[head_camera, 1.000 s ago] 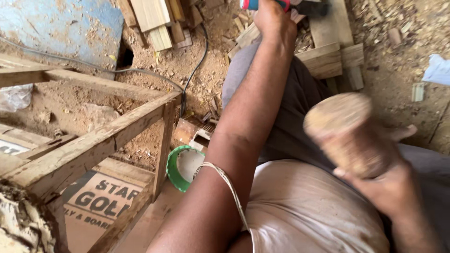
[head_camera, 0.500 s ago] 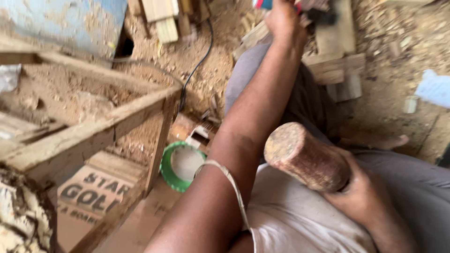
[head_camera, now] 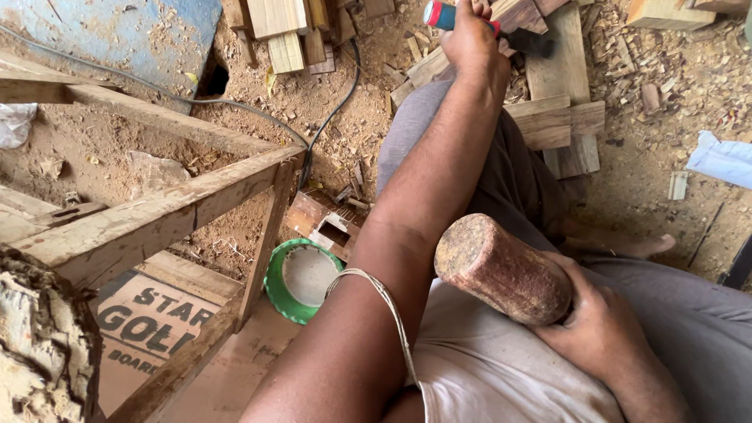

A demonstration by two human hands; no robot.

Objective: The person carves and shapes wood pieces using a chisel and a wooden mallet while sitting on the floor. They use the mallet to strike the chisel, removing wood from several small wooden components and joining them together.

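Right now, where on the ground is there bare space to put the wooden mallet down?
The sandy ground between the plank stack and the pale paper sheet looks bare. Dusty ground inside the wooden frame is also open. Around the left hand it is crowded with offcuts; the right hand holds the mallet.

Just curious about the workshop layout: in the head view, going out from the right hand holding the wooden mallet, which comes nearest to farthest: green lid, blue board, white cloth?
From the right hand:
1. Green lid, on the floor to its left.
2. White cloth, at the far left edge.
3. Blue board, in the top left corner.
The last two are nearly level.
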